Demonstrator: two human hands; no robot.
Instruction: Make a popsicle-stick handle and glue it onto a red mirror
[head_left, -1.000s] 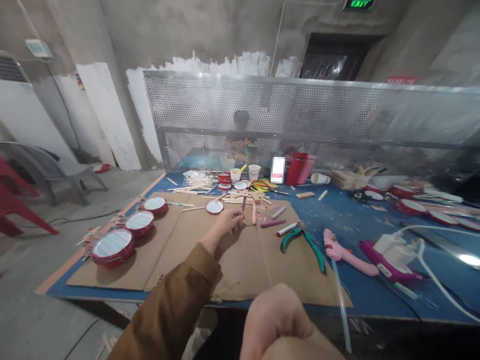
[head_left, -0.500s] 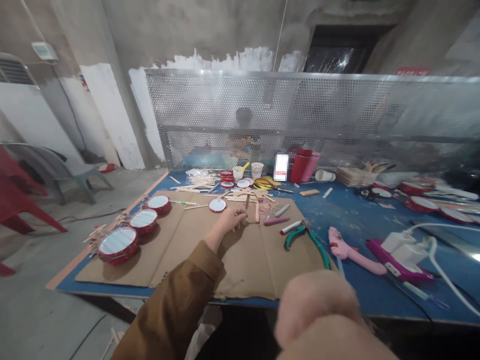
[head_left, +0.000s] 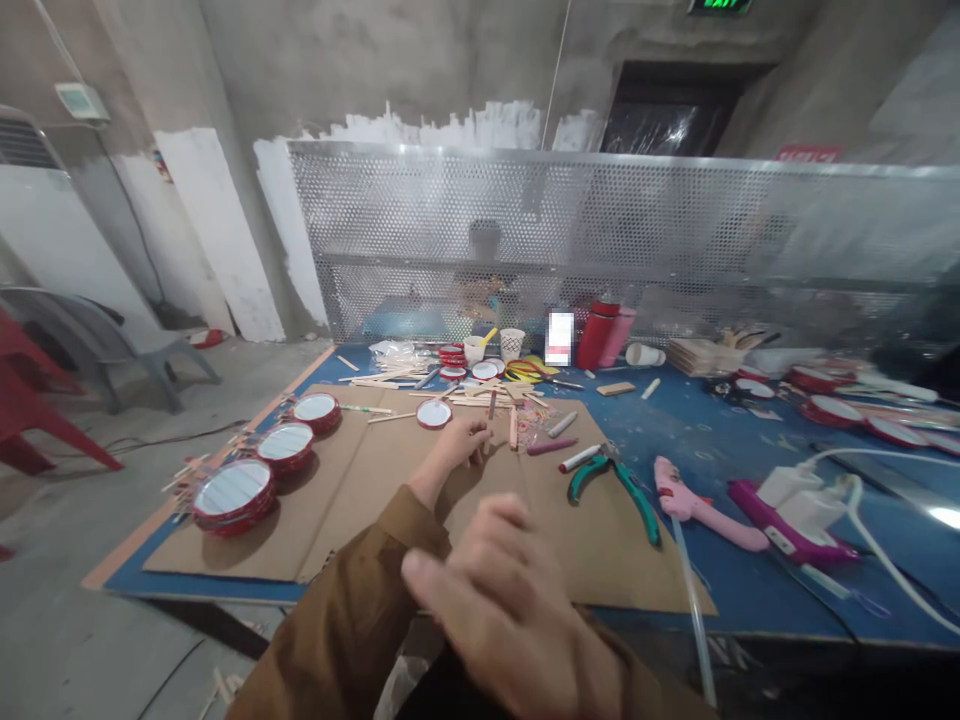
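My left hand (head_left: 463,443) rests on the cardboard sheet (head_left: 360,480), its fingers closed round a thin brown stick (head_left: 492,404) that stands up from them. Closer to the camera, my right hand (head_left: 517,590) hovers over the front of the cardboard, somewhat blurred. Its thumb points left, apart from the bent fingers, and nothing shows in it; the fingertips are partly hidden. Just beyond my left hand lies a small round red-rimmed disc with a white face (head_left: 434,413). Pinkish and purple crayon-like sticks (head_left: 553,446) lie to its right.
Three red drum-like pieces (head_left: 234,492) stand at left. Teal-handled pliers (head_left: 634,497), a pink glue gun (head_left: 705,508) and a purple power strip (head_left: 787,530) with white cables lie at right. Wooden sticks, cups and red bottles (head_left: 598,335) line the back, before a perforated metal screen (head_left: 420,200).
My right hand has moved left and forward from the lower right, its thumb now apart from the fingers. My left hand stays in place with the stick. The view has tilted slightly.
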